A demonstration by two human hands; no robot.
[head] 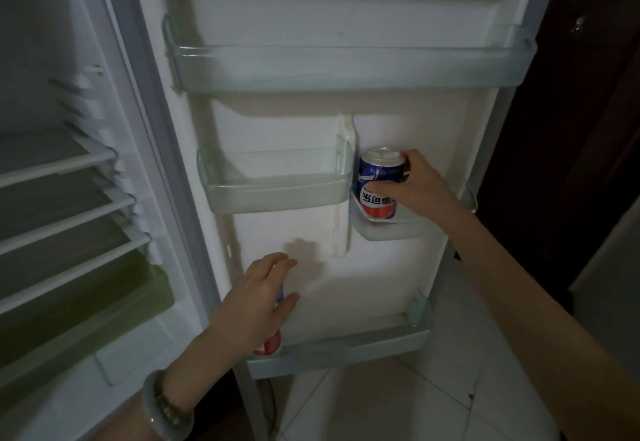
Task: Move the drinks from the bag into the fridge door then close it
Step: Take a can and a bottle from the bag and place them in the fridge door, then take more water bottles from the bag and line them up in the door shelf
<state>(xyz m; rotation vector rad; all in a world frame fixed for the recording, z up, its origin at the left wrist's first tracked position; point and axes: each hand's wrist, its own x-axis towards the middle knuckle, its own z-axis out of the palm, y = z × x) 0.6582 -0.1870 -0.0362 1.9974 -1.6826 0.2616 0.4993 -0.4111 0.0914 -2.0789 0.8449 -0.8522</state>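
The fridge door (363,267) stands open in front of me. My right hand (415,187) is shut on a blue, white and red cola can (377,181); the can stands upright in the small right-hand middle door shelf (398,232). My left hand (259,298) is closed around a second can (268,345), mostly hidden by my fingers, its red bottom showing at the left end of the bottom door shelf (346,347). The bag is not in view.
The top door shelf (346,66) and the left middle door shelf (277,191) hold nothing. On the left, the fridge interior has wire shelves (62,205) and a green drawer (86,309). A pale tiled floor (433,388) lies below the door.
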